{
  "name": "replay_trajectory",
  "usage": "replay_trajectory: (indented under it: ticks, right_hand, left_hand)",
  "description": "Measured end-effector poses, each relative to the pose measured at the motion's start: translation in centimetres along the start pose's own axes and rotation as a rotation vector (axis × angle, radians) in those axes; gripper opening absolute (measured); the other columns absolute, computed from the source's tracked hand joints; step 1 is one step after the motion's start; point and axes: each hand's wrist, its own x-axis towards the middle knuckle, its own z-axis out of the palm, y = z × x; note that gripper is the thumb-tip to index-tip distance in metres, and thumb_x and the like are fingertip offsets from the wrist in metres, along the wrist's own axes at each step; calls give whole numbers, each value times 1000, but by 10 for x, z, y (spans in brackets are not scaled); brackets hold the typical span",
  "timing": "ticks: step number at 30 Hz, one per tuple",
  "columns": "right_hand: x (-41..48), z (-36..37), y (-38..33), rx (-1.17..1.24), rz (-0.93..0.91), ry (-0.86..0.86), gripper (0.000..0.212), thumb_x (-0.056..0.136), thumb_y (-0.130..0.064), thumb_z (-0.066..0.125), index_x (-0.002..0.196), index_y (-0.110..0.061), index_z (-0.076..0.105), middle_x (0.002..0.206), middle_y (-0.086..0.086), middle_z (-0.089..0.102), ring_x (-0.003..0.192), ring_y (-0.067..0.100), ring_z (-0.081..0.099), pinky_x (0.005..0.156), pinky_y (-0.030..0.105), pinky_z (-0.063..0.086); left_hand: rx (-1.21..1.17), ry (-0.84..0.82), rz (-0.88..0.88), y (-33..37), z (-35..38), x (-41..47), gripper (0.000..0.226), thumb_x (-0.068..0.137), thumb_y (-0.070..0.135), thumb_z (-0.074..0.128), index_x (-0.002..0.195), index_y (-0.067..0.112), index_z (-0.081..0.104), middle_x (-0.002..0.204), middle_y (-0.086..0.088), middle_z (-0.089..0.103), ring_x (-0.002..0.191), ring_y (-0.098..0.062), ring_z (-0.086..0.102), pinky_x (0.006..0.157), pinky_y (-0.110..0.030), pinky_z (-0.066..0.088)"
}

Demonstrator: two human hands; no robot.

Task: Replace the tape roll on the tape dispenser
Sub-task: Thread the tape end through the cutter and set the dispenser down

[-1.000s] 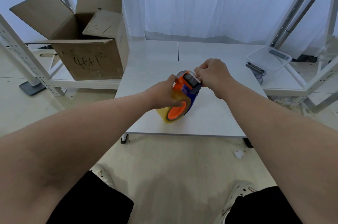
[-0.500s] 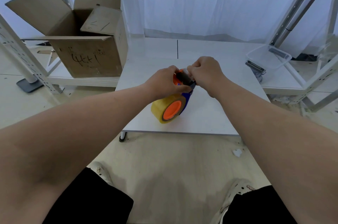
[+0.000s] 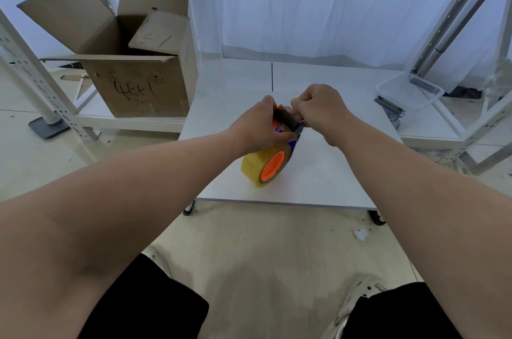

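- Head view, nearest: black shorts point(image 3: 144, 302) and a pale shoe point(image 3: 365, 291) over the floor, with both bare forearms reaching forward.
- Table point(image 3: 327, 180): white, low, on castors.
- Roll point(image 3: 250, 165): yellow tape on an orange hub, mounted in the dispenser. It stood on edge in the table's near middle and appeared to touch the top. More of it showed than a second earlier, when the left hand covered its upper side.
- Left hand point(image 3: 257, 128): curled round the dispenser just above the roll. It had shifted up from the roll toward the head.
- Dispenser point(image 3: 286, 118): orange and blue body with a black head, held between the two hands. It sat more upright than a second before.
- Right hand point(image 3: 322, 108): fingers tightly curled, pinching at the head's far side. Whether a tape end lay in the pinch could not be told.
- Judgement: the new roll was seated, and the step in hand looked like feeding tape through the head, so the task was near its end.
- Tray point(image 3: 388, 87): clear plastic, far right.
- Box point(image 3: 138, 89): open cardboard, far left.
- Curtain point(image 3: 304, 0): white, behind.
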Motion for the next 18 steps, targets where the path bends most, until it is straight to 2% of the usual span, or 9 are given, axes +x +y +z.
replay_trajectory:
  ticks: [3, 6, 9, 12, 15, 18]
  right_hand:
    - [2, 0, 1, -62, -43, 6, 10, 92, -14, 53, 86, -7, 54, 91, 12, 62, 83, 23, 56, 73, 33, 46]
    - [3, 2, 2, -109, -73, 1, 9, 92, -15, 53, 87, -8, 53, 92, 7, 58, 83, 19, 51, 71, 29, 39]
    - [3, 4, 3, -164, -86, -1, 9, 93, -16, 52, 88, -8, 52, 97, 7, 58, 86, 20, 51, 73, 31, 41]
    - [4, 5, 4, -179, -82, -11, 9, 93, -17, 52, 89, -9, 52, 101, 9, 62, 90, 23, 55, 82, 36, 48]
    - [6, 2, 4, -71, -15, -32, 10, 93, -18, 52, 90, -9, 54, 102, 13, 66, 94, 28, 63, 88, 43, 54]
    - [4, -3, 3, 59, 63, -63, 10, 95, -16, 50, 95, -7, 54, 104, 18, 66, 92, 31, 67, 83, 44, 58]
  left_hand:
    - [3, -11, -12, 0, 3, 2, 65, 69, 53, 74, 110, 15, 41, 100, -1, 56, 83, -16, 54, 56, -18, 41]
    - [-4, -22, -17, -2, 2, 2, 65, 69, 52, 75, 109, 14, 41, 100, -3, 56, 82, -17, 54, 56, -20, 40]
    - [-4, -27, -18, -4, 2, 1, 64, 69, 52, 75, 108, 14, 42, 96, -1, 55, 75, -12, 50, 55, -20, 38]
    - [8, -26, -12, -4, 3, 0, 63, 68, 52, 76, 107, 14, 42, 96, -1, 56, 75, -14, 51, 56, -20, 41]
    - [21, -27, 8, -3, 2, -2, 60, 68, 52, 76, 102, 18, 41, 90, 3, 54, 68, -8, 47, 53, -19, 36]
    - [25, -35, 25, -3, 1, -5, 58, 68, 52, 76, 100, 19, 40, 89, 3, 53, 67, -8, 46, 52, -19, 34]
